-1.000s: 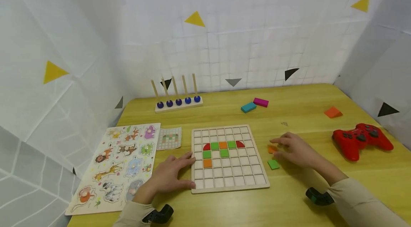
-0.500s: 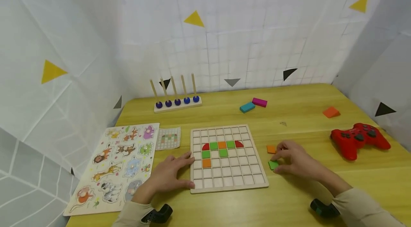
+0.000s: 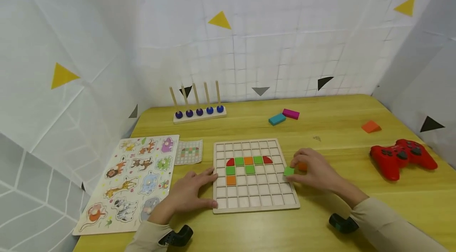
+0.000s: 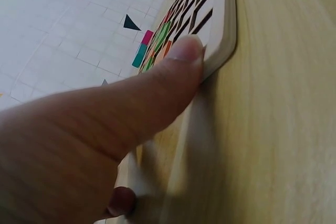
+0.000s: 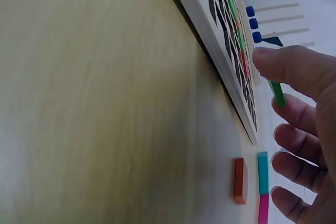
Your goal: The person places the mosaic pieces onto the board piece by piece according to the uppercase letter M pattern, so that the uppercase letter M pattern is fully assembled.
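A wooden grid board (image 3: 254, 201) lies mid-table; green, orange and red tiles fill some cells in its upper left and middle. My left hand (image 3: 190, 193) rests at the board's left edge, fingers and thumb extended; in the left wrist view the thumb (image 4: 157, 95) presses the rim near the corner. Over the board's right edge, my right hand (image 3: 315, 171) pinches a green square tile (image 3: 289, 171) between thumb and fingers, and the right wrist view shows the tile (image 5: 279, 94) edge-on. Just beyond this hand an orange tile (image 3: 302, 166) lies on the table, partly covered.
Left of the board are a small pattern card (image 3: 189, 152) and an animal puzzle (image 3: 133, 182). A peg stand with blue beads (image 3: 200, 116) stands behind. Teal (image 3: 277, 119) and magenta (image 3: 291, 114) blocks lie farther back; an orange wedge (image 3: 371, 126) and red game controller (image 3: 402, 158) sit right.
My right hand has moved from over the orange tile to the green tile, gripped it, and carried it left to the board's right edge. My left hand has stayed put.
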Available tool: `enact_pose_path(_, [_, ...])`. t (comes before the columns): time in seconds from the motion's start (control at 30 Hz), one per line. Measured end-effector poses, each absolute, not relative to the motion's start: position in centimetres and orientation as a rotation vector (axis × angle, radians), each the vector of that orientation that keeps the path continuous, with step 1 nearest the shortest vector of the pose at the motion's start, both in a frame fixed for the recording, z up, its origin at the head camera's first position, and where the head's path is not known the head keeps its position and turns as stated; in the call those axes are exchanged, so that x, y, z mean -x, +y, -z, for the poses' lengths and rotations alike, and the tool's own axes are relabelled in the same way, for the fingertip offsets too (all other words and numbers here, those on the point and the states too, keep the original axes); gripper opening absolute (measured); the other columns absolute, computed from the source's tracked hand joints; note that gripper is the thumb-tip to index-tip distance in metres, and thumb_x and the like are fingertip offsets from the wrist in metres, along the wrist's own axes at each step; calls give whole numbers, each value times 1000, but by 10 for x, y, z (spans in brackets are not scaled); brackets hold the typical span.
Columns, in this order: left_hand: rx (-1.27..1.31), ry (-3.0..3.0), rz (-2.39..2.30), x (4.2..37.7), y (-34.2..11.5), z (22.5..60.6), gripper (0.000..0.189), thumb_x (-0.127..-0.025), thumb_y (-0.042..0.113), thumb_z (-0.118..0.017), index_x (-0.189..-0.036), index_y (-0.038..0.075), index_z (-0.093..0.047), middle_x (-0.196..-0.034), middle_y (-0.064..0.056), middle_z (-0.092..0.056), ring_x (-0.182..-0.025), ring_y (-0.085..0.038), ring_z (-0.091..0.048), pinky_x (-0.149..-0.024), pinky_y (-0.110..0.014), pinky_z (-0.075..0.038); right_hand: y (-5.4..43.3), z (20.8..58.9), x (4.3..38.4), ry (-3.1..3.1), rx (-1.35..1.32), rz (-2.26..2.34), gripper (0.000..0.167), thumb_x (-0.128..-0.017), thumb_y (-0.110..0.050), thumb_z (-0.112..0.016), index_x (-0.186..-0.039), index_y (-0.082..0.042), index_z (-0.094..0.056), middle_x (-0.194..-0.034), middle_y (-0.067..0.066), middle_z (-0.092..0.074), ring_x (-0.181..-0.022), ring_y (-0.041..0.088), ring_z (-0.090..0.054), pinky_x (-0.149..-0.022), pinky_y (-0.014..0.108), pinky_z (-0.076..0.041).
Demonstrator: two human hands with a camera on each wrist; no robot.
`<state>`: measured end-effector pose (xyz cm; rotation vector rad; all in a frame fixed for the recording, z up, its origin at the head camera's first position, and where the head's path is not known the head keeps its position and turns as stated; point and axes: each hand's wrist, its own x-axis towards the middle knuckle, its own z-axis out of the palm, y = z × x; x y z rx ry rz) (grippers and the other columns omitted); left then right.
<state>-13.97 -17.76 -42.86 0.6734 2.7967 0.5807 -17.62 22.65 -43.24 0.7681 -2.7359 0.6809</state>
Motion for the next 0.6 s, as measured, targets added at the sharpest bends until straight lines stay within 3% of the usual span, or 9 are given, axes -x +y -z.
enact_pose_path(0.2, [-673, 2804, -565, 140, -178, 429, 77, -78, 65, -70, -144, 30, -52, -159, 7, -38, -95, -14, -43, -64, -27, -33, 217, 432, 178, -2795, -740, -716, 26, -70, -40, -88, -79, -25, -68, -97, -5, -63, -92, 16, -54, -80, 37, -44])
enact_pose_path(0.47, [-668, 2805, -568, 140, -178, 429, 77, -78, 64, -71, -143, 29, -52, -159, 6, -38, -93, -14, -42, -63, -27, -32, 201, 431, 182, -2801, -777, -719, 17, -76, -30, -84, -86, -19, -74, -102, 0, -66, -101, 23, -59, -89, 48, -48])
enact_pose_path(0.6, [-673, 2805, -566, 140, -177, 429, 76, -78, 64, -71, -143, 29, -52, -159, 6, -38, -93, -13, -42, -64, -26, -33, 196, 432, 183, -2807, -781, -722, 17, -78, -27, -82, -89, -17, -75, -103, 1, -65, -101, 23, -59, -89, 48, -48])
